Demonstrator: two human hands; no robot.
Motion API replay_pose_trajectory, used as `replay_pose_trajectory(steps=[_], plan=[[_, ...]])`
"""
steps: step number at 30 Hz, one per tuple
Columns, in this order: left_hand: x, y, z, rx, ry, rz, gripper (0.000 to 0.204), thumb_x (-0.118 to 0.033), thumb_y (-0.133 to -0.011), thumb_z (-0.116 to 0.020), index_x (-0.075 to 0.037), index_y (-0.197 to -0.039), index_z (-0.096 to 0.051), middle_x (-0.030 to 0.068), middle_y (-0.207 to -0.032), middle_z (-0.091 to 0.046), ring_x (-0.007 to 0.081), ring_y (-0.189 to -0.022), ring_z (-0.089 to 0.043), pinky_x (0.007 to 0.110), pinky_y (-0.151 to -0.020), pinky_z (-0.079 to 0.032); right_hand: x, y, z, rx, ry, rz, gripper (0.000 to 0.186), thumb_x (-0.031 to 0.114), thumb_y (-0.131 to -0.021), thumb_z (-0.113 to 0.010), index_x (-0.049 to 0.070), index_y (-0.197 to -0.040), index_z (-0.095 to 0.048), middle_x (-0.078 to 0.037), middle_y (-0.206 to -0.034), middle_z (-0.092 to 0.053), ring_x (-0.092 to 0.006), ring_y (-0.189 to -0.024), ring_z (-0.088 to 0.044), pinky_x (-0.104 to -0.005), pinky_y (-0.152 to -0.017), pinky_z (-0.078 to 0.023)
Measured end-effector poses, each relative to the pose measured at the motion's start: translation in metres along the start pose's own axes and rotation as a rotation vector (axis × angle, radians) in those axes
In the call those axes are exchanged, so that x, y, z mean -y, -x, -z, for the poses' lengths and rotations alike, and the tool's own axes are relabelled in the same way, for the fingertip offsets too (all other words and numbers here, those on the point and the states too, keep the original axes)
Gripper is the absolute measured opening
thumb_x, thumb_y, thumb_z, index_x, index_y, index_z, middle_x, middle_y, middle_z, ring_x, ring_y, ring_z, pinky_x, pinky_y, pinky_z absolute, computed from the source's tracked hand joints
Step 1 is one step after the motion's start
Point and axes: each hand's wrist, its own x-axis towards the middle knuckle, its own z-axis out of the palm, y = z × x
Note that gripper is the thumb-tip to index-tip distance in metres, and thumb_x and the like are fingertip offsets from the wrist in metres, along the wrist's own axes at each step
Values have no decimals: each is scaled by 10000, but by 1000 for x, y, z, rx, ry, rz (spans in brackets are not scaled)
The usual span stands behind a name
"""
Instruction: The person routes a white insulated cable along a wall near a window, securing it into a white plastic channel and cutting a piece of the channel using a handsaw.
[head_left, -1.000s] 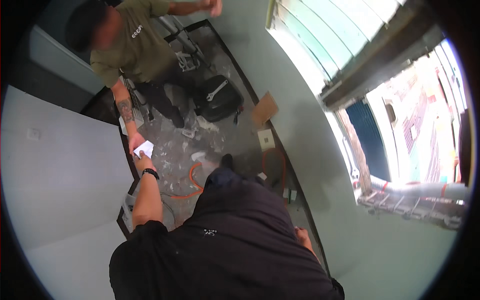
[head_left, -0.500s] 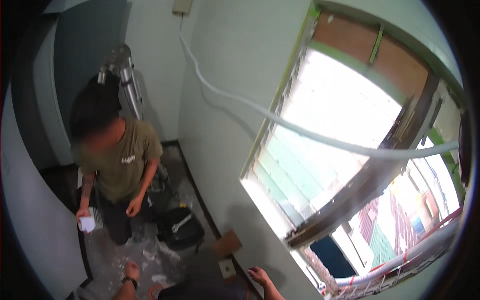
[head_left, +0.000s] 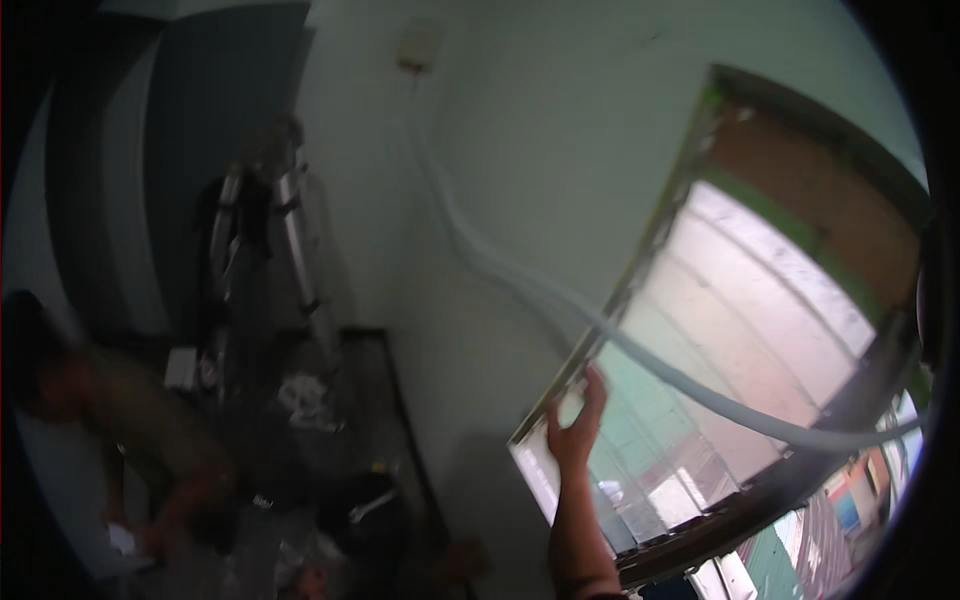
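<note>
Right hand: the right hand (head_left: 577,425) is raised on an upright forearm from the lower edge, fingers spread wide and pointing up, holding nothing; the fingertips (head_left: 597,380) reach the left edge of the window frame (head_left: 640,255), though blur hides whether they touch it.
Left hand: out of sight, so I cannot tell its state.
White hose: the white hose (head_left: 620,340) passes just above and to the right of the right hand, nearly at its fingertips.
Hose long axis: it runs from the wall box (head_left: 418,45) at upper left, down across the wall, then slantwise to the lower right across the window pane (head_left: 740,330).
Nearer hand: the right, the only one in view.
Frame edge axis: slanted, from lower left to upper right.
Elsewhere: a co-worker (head_left: 150,440) bends low at lower left beside a folded ladder (head_left: 290,240), well apart from the hand.
</note>
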Motion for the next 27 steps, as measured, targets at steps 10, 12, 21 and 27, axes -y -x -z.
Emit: replay_pose_trajectory(steps=[10, 12, 21, 27], plan=[[-144, -85, 79, -20, 417, 182, 294, -261, -1007, -642, -37, -1192, -683, 152, -1052, -751, 267, -967, -734, 388, -850, -560, -84, -127, -128, 27, 288, 228, 414, 135, -888, -757, 99, -1296, -694, -261, -1436, -528, -432, -1300, -543, -516, -1066, -469], [-156, -102, 102, -38, 421, 202, 300, -267, -1009, -645, -35, -1194, -687, 139, -1020, -757, 229, -905, -735, 366, -830, -560, -97, -150, -151, 46, 370, 396, 390, 150, -886, -767, 117, -1271, -714, -222, -1403, -584, -407, -1295, -554, -512, -1059, -474], [-158, -235, 174, 16, 348, 168, 252, -238, -1032, -635, -33, -1167, -691, 109, -1027, -769, 198, -925, -743, 337, -814, -557, -168, -168, -181, 228, 1048, 498, 460, 188, -913, -723, 245, -1364, -651, -21, -1424, -612, -267, -1367, -536, -478, -1114, -450], [-251, -384, 255, -58, 124, -252, 225, -208, -1052, -602, -53, -1196, -681, 143, -1045, -756, 247, -943, -746, 348, -812, -560, -188, -167, -189, 272, 1365, 368, 479, 284, -950, -706, 356, -1410, -596, 73, -1411, -619, -186, -1382, -516, -475, -1146, -418]])
